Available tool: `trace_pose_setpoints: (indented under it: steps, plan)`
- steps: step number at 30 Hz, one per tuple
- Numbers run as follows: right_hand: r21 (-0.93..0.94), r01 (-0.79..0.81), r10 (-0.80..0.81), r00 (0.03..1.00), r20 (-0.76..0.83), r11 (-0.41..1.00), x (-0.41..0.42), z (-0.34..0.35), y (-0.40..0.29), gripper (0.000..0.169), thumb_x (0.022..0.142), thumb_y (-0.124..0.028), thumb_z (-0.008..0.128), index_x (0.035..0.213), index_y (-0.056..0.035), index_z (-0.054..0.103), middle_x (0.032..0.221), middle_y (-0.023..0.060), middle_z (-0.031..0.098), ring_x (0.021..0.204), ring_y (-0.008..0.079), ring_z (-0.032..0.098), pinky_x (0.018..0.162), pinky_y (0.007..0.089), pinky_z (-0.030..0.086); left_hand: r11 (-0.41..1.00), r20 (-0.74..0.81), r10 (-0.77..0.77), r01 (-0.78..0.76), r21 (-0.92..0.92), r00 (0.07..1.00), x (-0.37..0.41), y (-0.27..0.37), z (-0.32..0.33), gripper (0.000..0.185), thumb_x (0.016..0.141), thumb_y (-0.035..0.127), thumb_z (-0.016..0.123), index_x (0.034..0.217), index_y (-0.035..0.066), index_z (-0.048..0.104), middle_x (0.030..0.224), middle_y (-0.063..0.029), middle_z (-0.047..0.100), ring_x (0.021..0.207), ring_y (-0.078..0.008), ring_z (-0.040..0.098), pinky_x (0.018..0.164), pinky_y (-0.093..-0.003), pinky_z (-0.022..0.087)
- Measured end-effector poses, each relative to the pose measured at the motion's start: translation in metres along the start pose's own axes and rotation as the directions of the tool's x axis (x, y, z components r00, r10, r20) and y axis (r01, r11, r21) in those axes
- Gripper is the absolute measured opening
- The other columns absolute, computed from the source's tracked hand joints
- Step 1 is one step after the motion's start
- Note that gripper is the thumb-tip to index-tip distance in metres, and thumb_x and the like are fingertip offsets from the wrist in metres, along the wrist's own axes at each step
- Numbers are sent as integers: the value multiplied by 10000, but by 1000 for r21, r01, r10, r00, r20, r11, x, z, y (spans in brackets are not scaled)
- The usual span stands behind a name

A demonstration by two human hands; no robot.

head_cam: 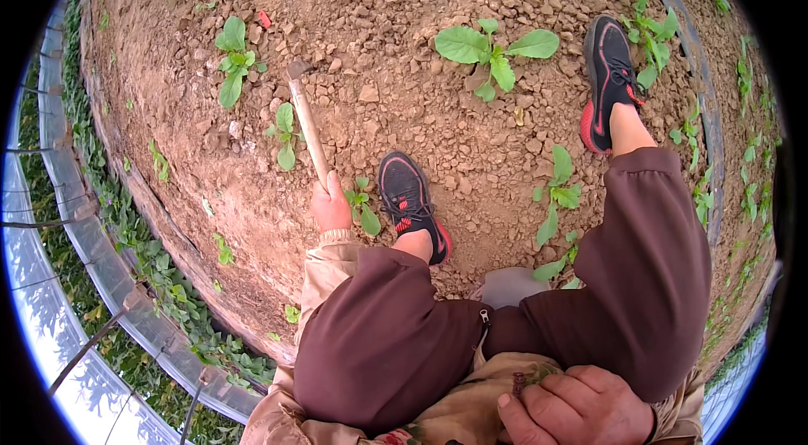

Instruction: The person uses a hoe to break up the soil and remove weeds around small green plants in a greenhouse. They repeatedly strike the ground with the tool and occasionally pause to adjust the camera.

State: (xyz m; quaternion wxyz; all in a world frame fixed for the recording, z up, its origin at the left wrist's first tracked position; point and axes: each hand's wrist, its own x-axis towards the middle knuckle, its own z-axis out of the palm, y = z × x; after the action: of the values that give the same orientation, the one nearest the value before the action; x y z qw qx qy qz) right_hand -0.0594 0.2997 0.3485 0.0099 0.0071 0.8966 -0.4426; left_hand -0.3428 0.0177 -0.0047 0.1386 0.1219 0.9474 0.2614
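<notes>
My left hand (331, 208) is wrapped around the lower end of a wooden handle (307, 123). At the far end of this short hand hoe, a small dark metal head (299, 69) rests at the loose soil. Close to the handle grows a leafy seedling (285, 137), and another seedling (361, 208) stands between my left hand and my left shoe. My right hand (574, 407) is at my waist in front of the jacket (467, 397), fingers curled. A small dark reddish piece (518, 384) shows between thumb and forefinger; whether they grip it is unclear.
My black shoes (407, 192) stand apart on cloddy soil. Larger green seedlings (495, 56) grow between and ahead of them. A dark strip, perhaps a drip hose (701, 79), runs along the right. Plastic sheeting (63, 161) and vines (145, 262) line the left. A red scrap (264, 19) lies ahead.
</notes>
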Motion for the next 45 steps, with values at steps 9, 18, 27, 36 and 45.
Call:
trace_pose_setpoints:
  steps: [9,18,27,36,45]
  plan:
    - [-7,13,-13,1000,-16,1000,-1,2,-1,342,813,-135,604,1102,47,612,942,159,622,841,274,626,698,371,525,987,47,-47,54,-152,998,7,9,-6,316,1025,332,507,848,71,526,577,39,435,472,-59,410,427,-256,334]
    - [-26,12,-12,1000,-12,1000,-7,1,-1,351,792,-137,594,1095,39,614,938,159,623,841,270,630,703,368,533,968,59,-82,93,-231,995,-88,-4,-28,338,963,351,614,854,35,562,628,-10,502,577,-118,471,531,-328,418]
    - [-46,21,-22,999,-26,999,-12,8,0,349,785,-142,595,1086,32,626,928,154,632,839,266,636,709,365,539,986,115,-165,167,-6,980,-93,5,-13,339,943,348,640,842,33,569,631,-30,519,587,-125,470,545,-333,423]
    - [-32,7,-8,999,-34,999,-14,8,0,359,782,-145,590,1089,37,621,927,157,637,840,268,636,704,361,541,967,105,-166,183,-177,981,-98,8,-13,335,940,341,638,826,32,577,638,-67,541,580,-156,480,548,-341,421]
    - [24,-60,59,997,50,998,-6,-7,-3,374,763,-145,593,1090,35,615,929,153,636,833,269,632,696,359,542,981,179,2,33,-191,984,-98,29,-9,295,957,300,625,837,34,579,619,-35,513,564,-129,464,526,-327,407]
